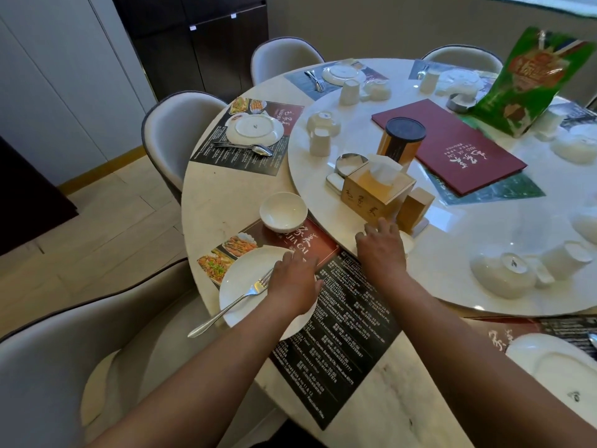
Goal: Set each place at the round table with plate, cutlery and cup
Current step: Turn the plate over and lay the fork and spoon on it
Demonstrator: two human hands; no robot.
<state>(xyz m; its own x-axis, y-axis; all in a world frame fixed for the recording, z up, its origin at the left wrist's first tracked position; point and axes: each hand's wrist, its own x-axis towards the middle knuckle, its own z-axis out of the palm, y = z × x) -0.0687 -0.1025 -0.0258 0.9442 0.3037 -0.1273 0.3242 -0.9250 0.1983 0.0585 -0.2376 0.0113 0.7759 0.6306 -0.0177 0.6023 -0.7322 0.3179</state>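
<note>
A white plate (245, 282) with a fork (240, 299) laid across it sits on the nearest printed placemat (342, 321). A small white bowl (283, 211) stands upright at the mat's far corner. My left hand (295, 282) lies flat, fingers apart, over the plate's right rim and holds nothing. My right hand (382, 250) rests palm down on the near edge of the round turntable (452, 221), fingers spread. A small white piece peeks out at its right side, mostly hidden. White cups (319, 142) (568, 258) and upturned bowls (502, 274) stand on the turntable.
A tissue box (376, 189), a dark-lidded canister (400, 140), a red menu (452, 143) and a green bag (529, 82) occupy the turntable. The places at far left (255, 127) and at the back (342, 74) have plates and cutlery. Grey chairs ring the table. Another plate (555, 363) lies at right.
</note>
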